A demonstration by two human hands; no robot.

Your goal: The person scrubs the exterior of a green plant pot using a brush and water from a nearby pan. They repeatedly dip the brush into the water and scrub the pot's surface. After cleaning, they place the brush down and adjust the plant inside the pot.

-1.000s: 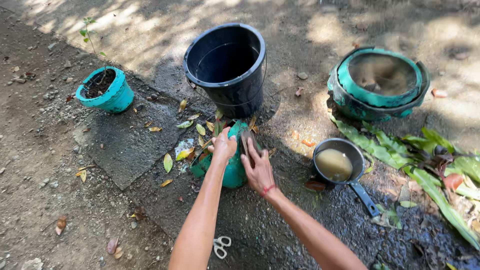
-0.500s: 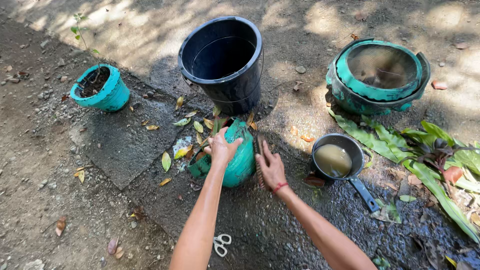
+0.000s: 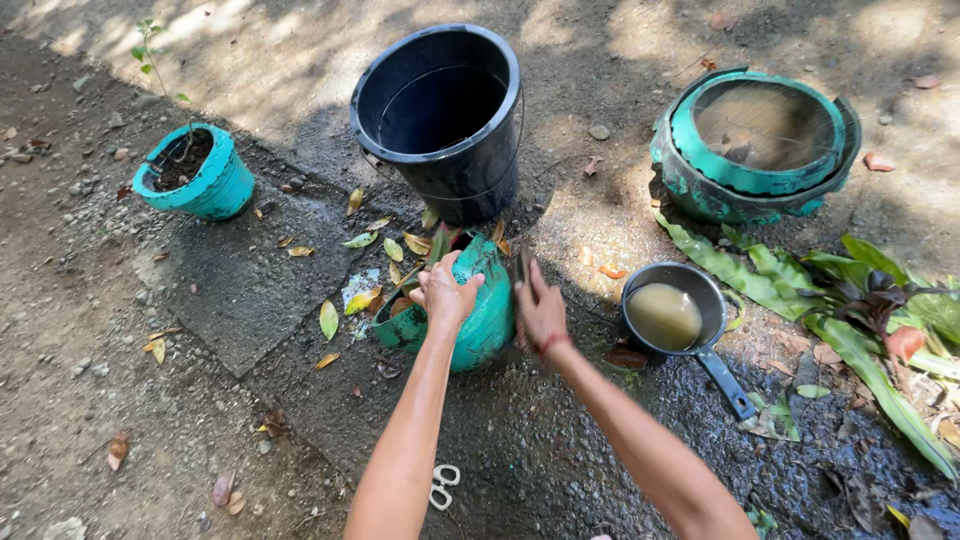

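Both hands [image 3: 445, 292] on teal pot [image 3: 482, 320]

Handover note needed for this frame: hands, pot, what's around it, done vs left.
Left hand: gripping the rim of the teal pot, which lies on its side on wet ground.
Right hand: open, flat beside the pot's right side; contact unclear.
Nearby: black bucket behind, pan of murky water to the right, scissors near the arms.
Done: pot is tipped over.
Left: pot not upright; whether it is emptied cannot be seen.
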